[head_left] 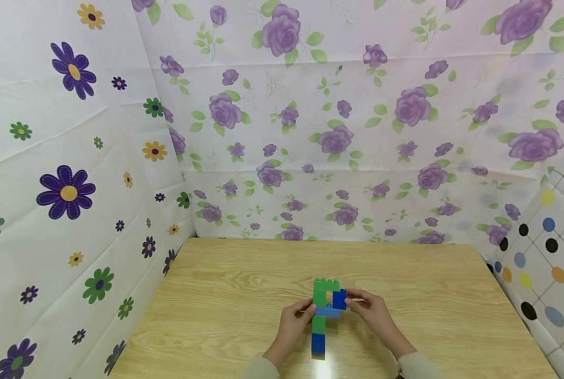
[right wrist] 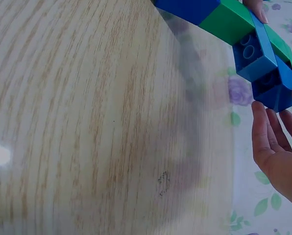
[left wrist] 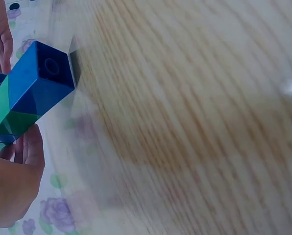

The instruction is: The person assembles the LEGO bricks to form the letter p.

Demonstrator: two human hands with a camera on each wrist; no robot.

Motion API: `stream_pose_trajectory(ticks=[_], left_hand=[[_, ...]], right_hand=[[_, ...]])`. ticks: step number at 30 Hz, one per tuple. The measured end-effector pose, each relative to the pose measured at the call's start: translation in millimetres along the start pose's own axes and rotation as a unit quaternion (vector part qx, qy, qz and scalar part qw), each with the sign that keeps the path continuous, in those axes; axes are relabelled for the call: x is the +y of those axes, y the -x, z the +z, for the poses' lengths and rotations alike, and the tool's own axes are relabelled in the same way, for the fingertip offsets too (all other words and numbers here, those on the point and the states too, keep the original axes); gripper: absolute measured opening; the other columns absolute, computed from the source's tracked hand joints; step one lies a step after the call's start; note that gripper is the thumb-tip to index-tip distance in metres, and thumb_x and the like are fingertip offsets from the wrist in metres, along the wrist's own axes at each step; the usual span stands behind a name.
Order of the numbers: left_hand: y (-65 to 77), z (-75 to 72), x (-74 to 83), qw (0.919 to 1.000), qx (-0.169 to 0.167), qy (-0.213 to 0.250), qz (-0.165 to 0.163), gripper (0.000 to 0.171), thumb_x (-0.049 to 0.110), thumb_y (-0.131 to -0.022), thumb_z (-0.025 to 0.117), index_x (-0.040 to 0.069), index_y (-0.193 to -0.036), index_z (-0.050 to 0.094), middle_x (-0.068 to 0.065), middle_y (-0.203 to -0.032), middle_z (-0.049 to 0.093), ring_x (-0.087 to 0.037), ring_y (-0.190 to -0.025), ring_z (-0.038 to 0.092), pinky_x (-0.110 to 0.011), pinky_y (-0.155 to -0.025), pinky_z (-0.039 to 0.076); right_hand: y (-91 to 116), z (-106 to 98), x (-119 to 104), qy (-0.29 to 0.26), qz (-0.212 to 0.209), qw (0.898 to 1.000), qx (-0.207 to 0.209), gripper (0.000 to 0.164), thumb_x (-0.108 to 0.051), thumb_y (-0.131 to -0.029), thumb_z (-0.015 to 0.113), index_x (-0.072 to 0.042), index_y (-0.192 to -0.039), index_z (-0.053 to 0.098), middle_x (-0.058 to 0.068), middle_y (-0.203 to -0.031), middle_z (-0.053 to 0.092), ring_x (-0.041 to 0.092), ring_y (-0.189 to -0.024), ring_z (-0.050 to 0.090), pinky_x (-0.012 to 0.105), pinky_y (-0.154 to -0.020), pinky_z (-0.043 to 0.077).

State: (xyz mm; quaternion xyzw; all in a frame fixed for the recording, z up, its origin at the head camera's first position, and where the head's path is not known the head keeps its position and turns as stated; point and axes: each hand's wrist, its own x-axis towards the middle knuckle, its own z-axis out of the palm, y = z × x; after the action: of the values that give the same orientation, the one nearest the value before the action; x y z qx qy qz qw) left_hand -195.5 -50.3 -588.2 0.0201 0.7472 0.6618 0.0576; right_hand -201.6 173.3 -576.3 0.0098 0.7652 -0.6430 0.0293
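Studded toy bricks are joined into a P-like structure [head_left: 319,325], seen in all three views. Its column has a dark blue brick [left wrist: 31,81] at the foot, a green brick [right wrist: 228,22], a lighter blue brick [head_left: 326,312] and more green, topped by a studded green brick [head_left: 326,285]. My left hand [head_left: 293,322] grips the column from the left near the lighter blue brick. On the right side, my right hand [head_left: 371,313] pinches another dark blue brick [head_left: 339,299] between thumb and fingers. Whether that brick is fastened is unclear. The foot's hollow underside shows in the left wrist view.
A wood-grain table [head_left: 225,284] lies under the hands. Behind it hangs a cloth with purple roses [head_left: 282,121], a daisy-printed cloth [head_left: 69,252] covers the left side, and a dotted cloth [head_left: 537,268] borders the right.
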Motion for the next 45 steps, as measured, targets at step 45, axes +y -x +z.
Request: stream_pose_trajectory(ticks=[45], left_hand=[[-16.5,-1.4,-17.1,0.9949,0.0,-0.099,0.015,0.023,0.014,-0.09,0.069,-0.004,-0.104,0.07,-0.013,-0.101,0.07,-0.023,-0.093,0.063,-0.029,-0.08,0.056]], right_hand=[[-19,9,28,0.028,0.033,0.998,-0.035,0.044,-0.006,-0.086,0.071,0.003,-0.127,0.058,0.014,-0.114,0.065,0.024,-0.097,0.064,0.031,-0.079,0.058]])
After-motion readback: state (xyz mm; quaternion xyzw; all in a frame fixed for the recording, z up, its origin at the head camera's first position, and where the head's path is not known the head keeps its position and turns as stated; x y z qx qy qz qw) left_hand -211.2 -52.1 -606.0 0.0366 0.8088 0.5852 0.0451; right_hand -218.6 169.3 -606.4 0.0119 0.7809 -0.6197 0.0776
